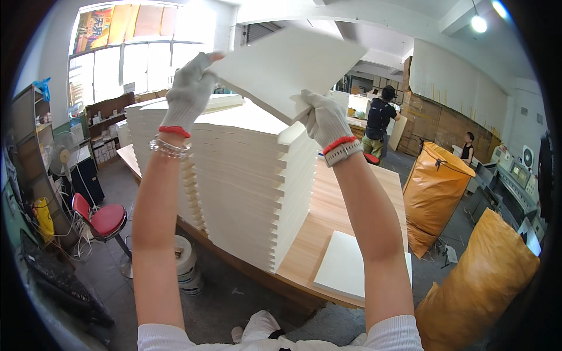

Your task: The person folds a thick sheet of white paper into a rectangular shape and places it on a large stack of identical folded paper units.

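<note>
Both my arms reach up and forward in white knit gloves with red cuffs. Between them hangs a stack of white paper sheets [287, 67], tilted and raised above a tall paper pile. My left hand [192, 85] grips its left corner, fingers closed round the edge. At the near right corner my right hand [325, 116] pinches the stack, thumb on top. Below stands the tall pile of white paper [237, 181], built of bundles whose edges jut out alternately. It rests on a wooden table [333, 202]. A smaller paper stack [342, 266] lies at the table's near right.
Large orange sacks [433, 193] stand right of the table. To the left are a red stool [107, 219], a standing fan [63, 153] and white buckets [186, 263]. A person in dark clothes [379, 123] stands behind the table; another [468, 149] is at far right.
</note>
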The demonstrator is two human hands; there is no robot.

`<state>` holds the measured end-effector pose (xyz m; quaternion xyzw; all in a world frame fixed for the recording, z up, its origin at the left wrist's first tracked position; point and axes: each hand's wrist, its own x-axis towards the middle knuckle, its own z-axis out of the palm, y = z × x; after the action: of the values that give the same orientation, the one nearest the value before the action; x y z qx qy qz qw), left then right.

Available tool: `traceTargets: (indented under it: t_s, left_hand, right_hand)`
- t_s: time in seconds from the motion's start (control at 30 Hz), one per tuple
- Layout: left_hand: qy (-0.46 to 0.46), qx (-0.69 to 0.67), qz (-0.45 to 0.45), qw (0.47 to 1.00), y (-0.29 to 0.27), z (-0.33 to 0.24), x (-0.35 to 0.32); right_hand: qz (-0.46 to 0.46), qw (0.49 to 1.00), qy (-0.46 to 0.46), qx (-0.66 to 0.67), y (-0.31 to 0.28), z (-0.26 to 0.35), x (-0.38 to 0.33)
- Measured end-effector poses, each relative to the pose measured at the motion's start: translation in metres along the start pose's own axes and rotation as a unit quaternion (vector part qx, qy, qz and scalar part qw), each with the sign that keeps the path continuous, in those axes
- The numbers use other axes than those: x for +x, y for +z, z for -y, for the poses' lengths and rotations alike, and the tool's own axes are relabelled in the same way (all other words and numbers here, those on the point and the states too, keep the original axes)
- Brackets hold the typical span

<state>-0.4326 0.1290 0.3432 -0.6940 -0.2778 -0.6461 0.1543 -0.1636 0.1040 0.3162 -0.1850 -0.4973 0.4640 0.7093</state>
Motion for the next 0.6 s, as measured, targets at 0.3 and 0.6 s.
traceTargets:
  t_s: [0.3, 0.6]
  left_hand:
    - [-0.213, 0.183, 0.326, 0.903, -0.028, 0.091, -0.049]
    - [-0.306, -0.055, 0.252, 0.916, -0.034, 0.128, -0.062]
  right_hand:
    - [0.1, 0.815, 0.026, -0.57, -0.052, -0.024, 0.021]
    - [0.104, 0.688, -0.039, -0.717, -0.015, -0.018, -0.023]
